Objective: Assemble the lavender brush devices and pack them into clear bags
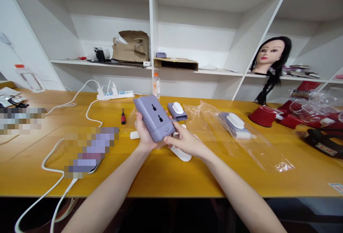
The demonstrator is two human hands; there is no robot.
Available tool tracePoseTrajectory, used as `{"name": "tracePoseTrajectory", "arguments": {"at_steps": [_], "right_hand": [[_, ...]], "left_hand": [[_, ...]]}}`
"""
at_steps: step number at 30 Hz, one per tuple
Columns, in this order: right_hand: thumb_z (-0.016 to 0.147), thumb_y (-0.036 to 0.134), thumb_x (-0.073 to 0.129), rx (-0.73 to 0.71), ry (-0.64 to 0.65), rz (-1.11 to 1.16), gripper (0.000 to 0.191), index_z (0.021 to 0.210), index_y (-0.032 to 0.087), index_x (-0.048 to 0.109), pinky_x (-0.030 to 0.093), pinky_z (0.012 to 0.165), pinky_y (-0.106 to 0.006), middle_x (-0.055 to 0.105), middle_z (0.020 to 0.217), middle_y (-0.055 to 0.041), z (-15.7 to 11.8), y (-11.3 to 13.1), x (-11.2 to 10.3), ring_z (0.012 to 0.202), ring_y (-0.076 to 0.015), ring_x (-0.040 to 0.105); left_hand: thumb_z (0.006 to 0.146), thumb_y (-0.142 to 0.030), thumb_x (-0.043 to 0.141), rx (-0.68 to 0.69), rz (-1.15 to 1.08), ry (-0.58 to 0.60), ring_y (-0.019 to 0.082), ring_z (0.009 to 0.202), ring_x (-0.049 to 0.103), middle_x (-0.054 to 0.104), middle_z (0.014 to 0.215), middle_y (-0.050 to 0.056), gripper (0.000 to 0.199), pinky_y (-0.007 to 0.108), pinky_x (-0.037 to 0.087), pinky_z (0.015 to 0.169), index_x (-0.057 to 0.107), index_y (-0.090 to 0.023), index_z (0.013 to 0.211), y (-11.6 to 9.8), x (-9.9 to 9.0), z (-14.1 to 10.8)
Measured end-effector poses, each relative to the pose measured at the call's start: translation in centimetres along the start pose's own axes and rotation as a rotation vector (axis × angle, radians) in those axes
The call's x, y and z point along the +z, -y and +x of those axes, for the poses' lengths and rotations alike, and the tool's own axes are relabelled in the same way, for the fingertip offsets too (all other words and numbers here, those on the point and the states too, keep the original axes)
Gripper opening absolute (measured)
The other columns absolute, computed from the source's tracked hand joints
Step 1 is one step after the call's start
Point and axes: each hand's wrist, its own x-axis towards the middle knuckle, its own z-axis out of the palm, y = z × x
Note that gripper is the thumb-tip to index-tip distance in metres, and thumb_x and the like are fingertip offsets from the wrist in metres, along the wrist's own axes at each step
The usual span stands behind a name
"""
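A purple-grey box-shaped device [154, 115] with two dark keyhole-like slots is held tilted above the wooden table. My left hand [144, 134] is wrapped round its left side and underside. My right hand [184, 140] pinches the device's lower right end, thumb and fingers on the part with a small oval mark. Beneath my right hand lies a white ridged piece [182, 153], partly covered. Just behind the device rests a smaller purple part [177, 111] with a white oval piece on it. The end of another white piece [134, 135] shows left of my left hand.
On the table [112, 186] are a red-black screwdriver [123, 117], a pixelated object with cables, a power strip [118, 95] and an orange-capped bottle [156, 85]. Clear plastic wrap [214, 133] and another purple-white part [235, 124] lie right. Red items [264, 116] stand far right; shelves rise behind.
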Motion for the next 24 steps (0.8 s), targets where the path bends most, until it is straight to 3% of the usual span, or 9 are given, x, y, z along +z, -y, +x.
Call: {"name": "tracePoseTrajectory", "arguments": {"at_steps": [4, 10, 14, 21, 24], "right_hand": [[0.071, 0.033, 0.063, 0.211, 0.149, 0.499, 0.033, 0.097, 0.019, 0.048, 0.045, 0.053, -0.021, 0.062, 0.074, -0.0006, 0.3, -0.1, -0.2, 0.06, -0.0122, 0.063], [0.058, 0.022, 0.071, 0.217, 0.302, 0.682, 0.025, 0.074, 0.014, 0.053, 0.034, 0.037, -0.017, 0.06, 0.059, 0.0003, 0.4, -0.9, -0.1, 0.042, -0.0087, 0.054], [0.051, 0.017, 0.073, 0.198, 0.236, 0.76, 0.026, 0.066, 0.015, 0.052, 0.029, 0.036, -0.016, 0.056, 0.054, 0.003, 0.3, -0.4, 0.6, 0.041, -0.006, 0.046], [0.052, 0.011, 0.066, 0.095, 0.121, 0.809, 0.026, 0.054, 0.017, 0.041, 0.007, 0.035, -0.018, 0.04, 0.043, 0.0094, 0.0, 0.4, 1.6, 0.034, 0.0002, 0.024], [0.052, 0.012, 0.068, 0.091, 0.042, 0.768, 0.025, 0.056, 0.017, 0.044, 0.009, 0.036, -0.018, 0.041, 0.046, 0.0091, 0.0, 0.4, 1.5, 0.037, -0.0006, 0.025]], "left_hand": [[0.07, -0.073, 0.04, 0.093, 0.054, 0.075, 0.027, 0.076, 0.065, 0.068, 0.093, 0.012, 0.071, 0.042, 0.051, 0.069, 0.059, -0.015, 0.107, 0.4, 0.1, -0.3], [0.067, -0.075, 0.042, 0.039, 0.053, 0.204, 0.028, 0.075, 0.065, 0.067, 0.097, 0.012, 0.074, 0.043, 0.051, 0.067, 0.057, -0.018, 0.112, 0.5, 0.2, -0.8], [0.067, -0.075, 0.041, 0.043, 0.042, 0.22, 0.03, 0.075, 0.065, 0.067, 0.095, 0.013, 0.075, 0.044, 0.051, 0.065, 0.058, -0.017, 0.111, 0.5, 0.5, -1.1], [0.064, -0.079, 0.038, 0.097, 0.056, 0.205, 0.033, 0.083, 0.064, 0.067, 0.093, 0.013, 0.08, 0.046, 0.051, 0.069, 0.057, -0.019, 0.112, 0.7, 0.6, -1.0], [0.062, -0.08, 0.04, 0.076, 0.1, 0.133, 0.033, 0.085, 0.064, 0.068, 0.091, 0.013, 0.08, 0.046, 0.05, 0.072, 0.06, -0.018, 0.107, 0.7, 0.8, -0.9]]}}
